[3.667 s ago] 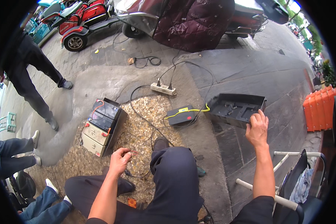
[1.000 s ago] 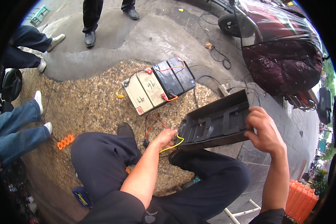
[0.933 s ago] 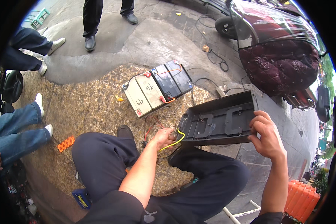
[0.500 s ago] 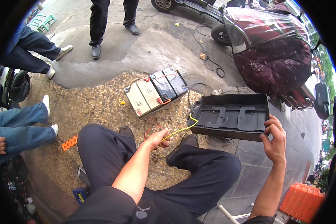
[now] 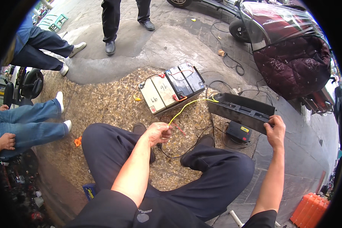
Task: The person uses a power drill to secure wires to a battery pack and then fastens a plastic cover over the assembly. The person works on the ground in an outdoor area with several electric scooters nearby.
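Observation:
The fingers of my left hand [image 5: 158, 133] are pinched on the end of a yellow-green wire [image 5: 186, 105]. That wire runs to the left end of a black plastic battery case [image 5: 235, 116], an open-topped box tilted up on its long side. My right hand [image 5: 275, 131] grips the case by its right near corner. To the left of the case stands a battery pack [image 5: 159, 95] of pale and dark blocks, joined by red and orange leads. Beneath the tilted case, a small black charger-like box [image 5: 238, 132] with a yellow label sits on the ground.
Black cables [image 5: 212, 131] loop over the pebbled ground between my feet and the case. A covered scooter [image 5: 292, 64] is parked at the far right. Other people's legs [image 5: 34, 116] are at the left and far side. An orange case [image 5: 310, 209] stands lower right.
My right hand has tipped the case steeper, uncovering the small black box beneath it. The wire now stretches longer from case to left hand. The whole view has shifted somewhat.

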A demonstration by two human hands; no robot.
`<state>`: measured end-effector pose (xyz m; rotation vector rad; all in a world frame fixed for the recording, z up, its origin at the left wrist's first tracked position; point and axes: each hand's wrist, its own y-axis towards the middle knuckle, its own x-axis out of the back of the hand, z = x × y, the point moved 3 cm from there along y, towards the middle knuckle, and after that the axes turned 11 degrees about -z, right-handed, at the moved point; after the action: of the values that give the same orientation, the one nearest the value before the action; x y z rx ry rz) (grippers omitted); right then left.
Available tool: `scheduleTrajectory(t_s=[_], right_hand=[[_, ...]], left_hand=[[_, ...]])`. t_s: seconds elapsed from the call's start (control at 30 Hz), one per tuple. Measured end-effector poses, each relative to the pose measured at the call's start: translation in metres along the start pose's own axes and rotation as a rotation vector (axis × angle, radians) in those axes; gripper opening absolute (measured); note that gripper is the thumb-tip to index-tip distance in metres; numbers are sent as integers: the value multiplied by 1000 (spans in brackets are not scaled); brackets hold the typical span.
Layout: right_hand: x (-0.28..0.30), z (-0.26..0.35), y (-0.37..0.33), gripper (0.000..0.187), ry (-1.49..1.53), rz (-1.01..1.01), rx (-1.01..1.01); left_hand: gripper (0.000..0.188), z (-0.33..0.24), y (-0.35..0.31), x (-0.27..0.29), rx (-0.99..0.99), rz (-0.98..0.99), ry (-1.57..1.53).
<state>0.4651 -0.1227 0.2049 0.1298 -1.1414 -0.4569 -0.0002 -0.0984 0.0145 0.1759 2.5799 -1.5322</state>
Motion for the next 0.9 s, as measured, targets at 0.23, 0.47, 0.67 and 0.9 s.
scheduleTrajectory(t_s=[0.23, 0.47, 0.67, 0.9], right_hand=[[-68, -30, -45, 20, -40, -56, 3], [-89, -46, -104, 20, -115, -40, -53], [-100, -53, -150, 22, -161, 20, -133], [-113, -54, -176, 20, -259, 81, -92]], left_hand=[[25, 13, 28, -6, -147, -244, -217], [25, 23, 51, -9, -241, -337, -407], [23, 29, 61, -16, -184, -313, -469], [27, 59, 102, -23, -169, -716, -693]])
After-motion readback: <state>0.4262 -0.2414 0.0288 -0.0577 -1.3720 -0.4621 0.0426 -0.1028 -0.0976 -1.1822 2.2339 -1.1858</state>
